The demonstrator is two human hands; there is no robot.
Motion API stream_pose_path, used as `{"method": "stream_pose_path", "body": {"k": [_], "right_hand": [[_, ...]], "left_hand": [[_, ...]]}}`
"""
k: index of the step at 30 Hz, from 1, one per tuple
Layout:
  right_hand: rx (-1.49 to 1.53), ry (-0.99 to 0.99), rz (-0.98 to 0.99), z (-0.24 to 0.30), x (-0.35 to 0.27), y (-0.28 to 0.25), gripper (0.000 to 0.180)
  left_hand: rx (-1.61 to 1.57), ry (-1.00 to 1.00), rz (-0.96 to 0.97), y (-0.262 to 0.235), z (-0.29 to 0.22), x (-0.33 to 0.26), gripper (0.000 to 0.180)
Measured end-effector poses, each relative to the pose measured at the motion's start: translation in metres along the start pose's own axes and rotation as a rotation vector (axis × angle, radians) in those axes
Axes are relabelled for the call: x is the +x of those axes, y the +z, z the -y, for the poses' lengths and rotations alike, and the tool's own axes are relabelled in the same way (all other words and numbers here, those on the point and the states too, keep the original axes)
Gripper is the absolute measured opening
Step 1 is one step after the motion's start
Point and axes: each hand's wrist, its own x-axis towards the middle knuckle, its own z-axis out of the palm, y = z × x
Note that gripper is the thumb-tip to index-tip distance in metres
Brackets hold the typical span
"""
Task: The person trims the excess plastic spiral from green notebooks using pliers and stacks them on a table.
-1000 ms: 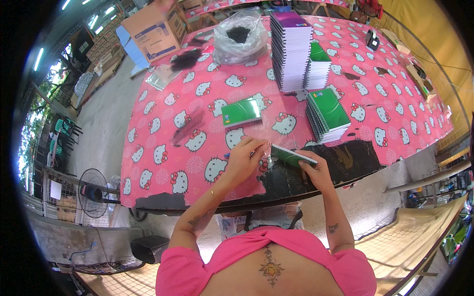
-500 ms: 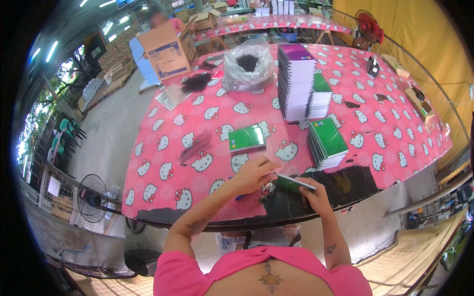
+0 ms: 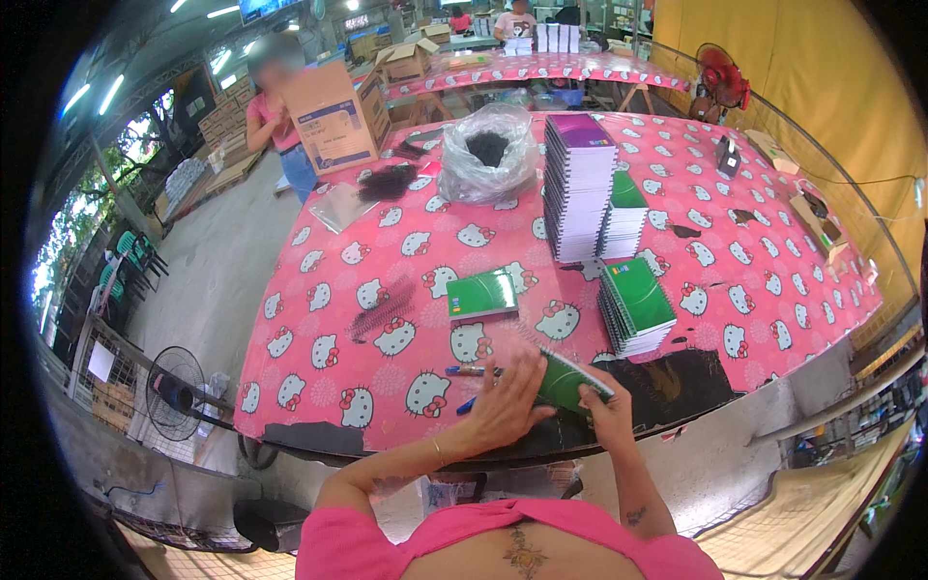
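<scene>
My right hand (image 3: 607, 411) grips a green notebook (image 3: 570, 377) by its lower edge, tilted up at the near edge of the pink patterned table (image 3: 319, 319). My left hand (image 3: 507, 401) lies flat with fingers together against the notebook's left side, where a black spiral binding runs along it. Two pens (image 3: 471, 371) lie on the cloth just left of my left hand.
A green notebook (image 3: 481, 294) lies alone mid-table, a short green stack (image 3: 635, 306) at the right, a tall purple-topped stack (image 3: 577, 184) behind. Loose black spiral coils (image 3: 380, 309) lie at the left. A plastic bag (image 3: 488, 155) and a person holding a cardboard box (image 3: 331, 116) are at the far side.
My head has lifted, so the far side of the table shows more. My left hand has slid from above the notebook to flat against its left side.
</scene>
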Motion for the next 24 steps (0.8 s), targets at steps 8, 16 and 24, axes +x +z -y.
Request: {"method": "stream_pose_path", "body": {"k": [8,16,24], "right_hand": [[0.004,0.078,-0.019,0.019,-0.002,0.005,0.031],[0.039,0.076,0.036,0.021,-0.003,0.005,0.036],[0.13,0.093,0.024,0.032,-0.004,0.012,0.036]], "left_hand": [[-0.089,0.051,0.028,0.008,-0.005,-0.011,0.084],[-0.156,0.054,0.041,0.008,-0.013,-0.016,0.086],[-0.184,0.064,0.045,0.005,-0.016,-0.007,0.086]]}}
